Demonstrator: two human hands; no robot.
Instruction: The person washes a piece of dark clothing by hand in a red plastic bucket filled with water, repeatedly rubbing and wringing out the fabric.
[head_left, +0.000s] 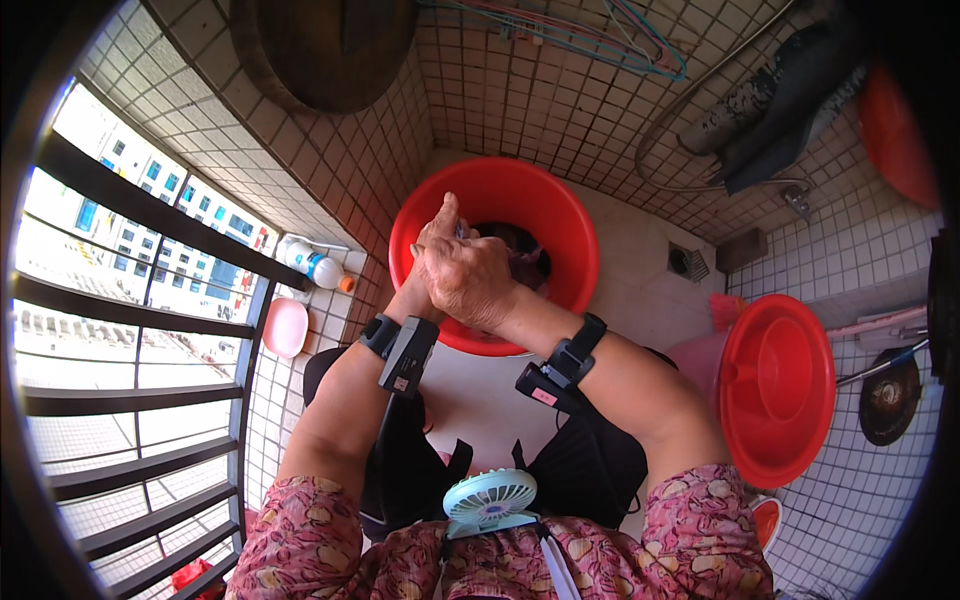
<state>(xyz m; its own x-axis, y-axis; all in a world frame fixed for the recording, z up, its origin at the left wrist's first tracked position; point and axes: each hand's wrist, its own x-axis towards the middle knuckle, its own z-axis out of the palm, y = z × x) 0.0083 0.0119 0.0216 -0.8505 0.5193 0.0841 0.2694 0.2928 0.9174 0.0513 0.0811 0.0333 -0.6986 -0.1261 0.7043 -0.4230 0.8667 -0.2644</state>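
A large red plastic basin (491, 176) stands on the floor before me, with wet-looking dark purple cloth (529, 264) inside. Over its left part, my left hand (435, 232) and my right hand (476, 281) are pressed together. A bit of the cloth shows just beyond the knuckles, gripped between them. My right hand is curled in a fist in front of the left one and hides most of its fingers. The left thumb points up and away from me. How much cloth each hand holds is hidden.
At right, a red basin (776, 450) leans on its side near a floor drain (684, 262). A plastic bottle with an orange cap (322, 270) and a pink soap dish (286, 328) sit on the left ledge beside dark railings (135, 401). A tap (795, 201) juts from the wall.
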